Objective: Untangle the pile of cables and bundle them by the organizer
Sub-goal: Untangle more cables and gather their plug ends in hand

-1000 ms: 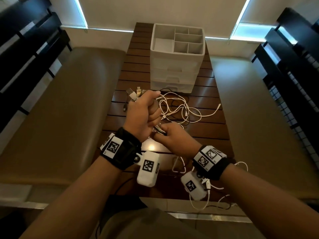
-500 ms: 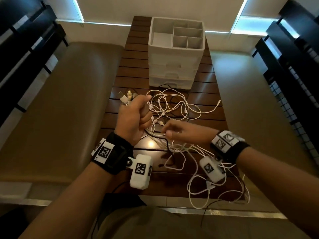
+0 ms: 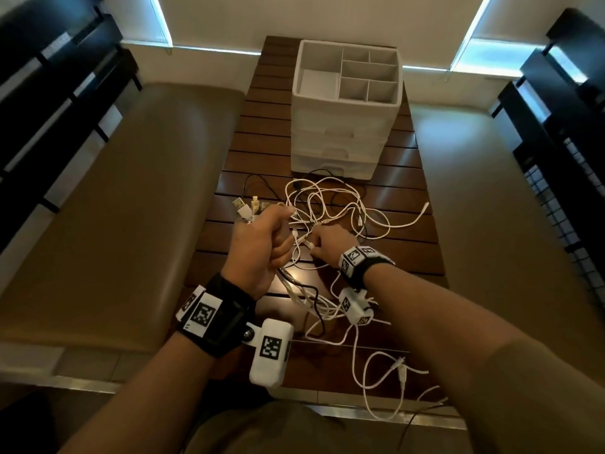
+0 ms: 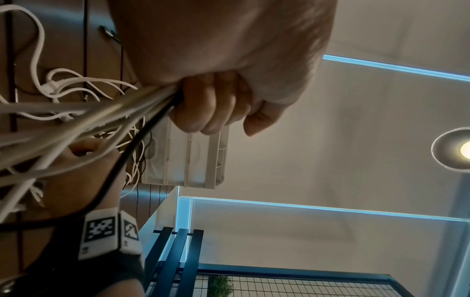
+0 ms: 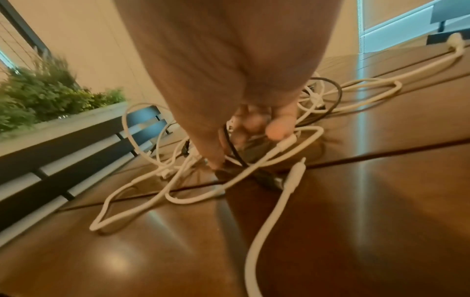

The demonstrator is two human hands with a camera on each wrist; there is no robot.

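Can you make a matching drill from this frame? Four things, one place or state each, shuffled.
Things:
1. left hand
2. right hand
3. white plastic drawer organizer
4. loose white cable end with a small plug

Places or states:
A. lies on the brown slatted wooden table, right of the tangle
B. fist clenched round a bunch of cables, plugs sticking out on top
C. stands at the table's far end, top compartments bare
D. fingers down in the tangle of white and black cables

Pairs: 1-B, 2-D, 3-C, 4-A
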